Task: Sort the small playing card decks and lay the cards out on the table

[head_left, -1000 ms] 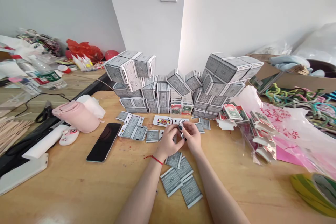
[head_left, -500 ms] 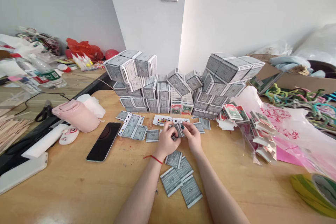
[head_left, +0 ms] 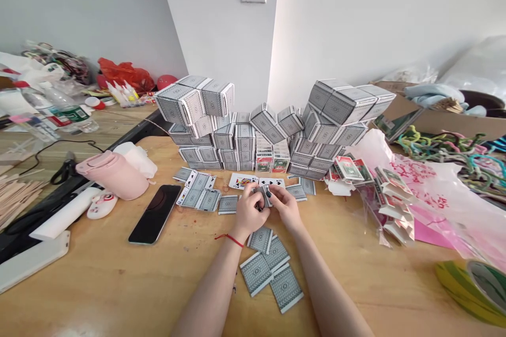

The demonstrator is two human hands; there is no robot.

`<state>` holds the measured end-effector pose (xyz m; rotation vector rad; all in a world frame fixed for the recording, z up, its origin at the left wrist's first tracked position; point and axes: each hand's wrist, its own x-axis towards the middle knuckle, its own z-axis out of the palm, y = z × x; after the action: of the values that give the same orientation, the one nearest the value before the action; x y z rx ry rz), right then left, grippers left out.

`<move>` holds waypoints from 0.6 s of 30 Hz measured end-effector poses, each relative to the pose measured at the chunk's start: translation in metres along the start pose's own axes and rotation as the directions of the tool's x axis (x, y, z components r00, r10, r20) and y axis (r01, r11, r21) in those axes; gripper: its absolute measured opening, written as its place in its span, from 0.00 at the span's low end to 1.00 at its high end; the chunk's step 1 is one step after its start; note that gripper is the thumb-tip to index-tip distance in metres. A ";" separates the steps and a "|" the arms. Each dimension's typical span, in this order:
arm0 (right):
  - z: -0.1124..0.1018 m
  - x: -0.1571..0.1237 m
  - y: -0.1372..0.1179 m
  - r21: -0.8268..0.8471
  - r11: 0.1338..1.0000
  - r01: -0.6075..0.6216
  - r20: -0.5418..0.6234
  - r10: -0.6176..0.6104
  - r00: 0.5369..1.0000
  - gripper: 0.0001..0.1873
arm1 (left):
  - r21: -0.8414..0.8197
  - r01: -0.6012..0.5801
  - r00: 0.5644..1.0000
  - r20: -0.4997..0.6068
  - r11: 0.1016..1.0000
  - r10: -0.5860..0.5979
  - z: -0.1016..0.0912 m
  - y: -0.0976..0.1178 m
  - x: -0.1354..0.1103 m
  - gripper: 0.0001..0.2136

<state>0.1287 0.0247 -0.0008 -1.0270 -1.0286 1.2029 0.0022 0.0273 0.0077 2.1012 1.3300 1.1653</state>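
Between my two hands is a patterned playing card [head_left: 265, 196], partly covered by the fingers. My left hand [head_left: 250, 211] pinches it from the left, a red string round that wrist. On its right side my right hand [head_left: 285, 208] grips it, the dark-nailed thumb lying on top. Face-up cards [head_left: 243, 181] lie just beyond the hands. Several folded cards [head_left: 256, 270] rest, backs up, between my forearms, and another group of folded cards [head_left: 200, 189] lies to the left. Behind stand blocks made of cards [head_left: 185, 104], stacked on both sides with tilted blocks [head_left: 272, 122] in the middle.
A black phone [head_left: 155, 215], pink pouch [head_left: 114, 174] and white mouse [head_left: 101, 204] lie on the left. On the right are card boxes [head_left: 350, 169], opened boxes [head_left: 395, 200], plastic bags [head_left: 422, 174] and a roll of yellow-green tape [head_left: 472, 289]. Bottles [head_left: 71, 108] stand far left.
The whole view has shifted slightly. My right thumb and fingers have moved a little on the card, which stays between both hands. The other things keep their places.
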 end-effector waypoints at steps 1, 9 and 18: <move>0.000 0.000 -0.001 0.000 1.000 -0.006 0.016 0.006 1.000 0.19 | 0.003 -0.003 1.000 -0.001 1.000 0.003 0.000 0.000 0.000 0.08; -0.002 -0.001 -0.007 -0.011 0.999 -0.052 0.100 0.053 0.994 0.19 | -0.004 -0.026 1.000 0.005 1.000 0.026 -0.001 0.001 -0.001 0.08; -0.001 0.000 0.002 0.138 0.979 -0.147 0.113 0.132 0.985 0.21 | -0.018 -0.030 0.999 0.011 0.999 0.030 -0.002 0.003 -0.002 0.09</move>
<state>0.1297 0.0244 -0.0026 -0.9423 -0.9450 1.4379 0.0020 0.0239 0.0099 2.1187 1.2825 1.1713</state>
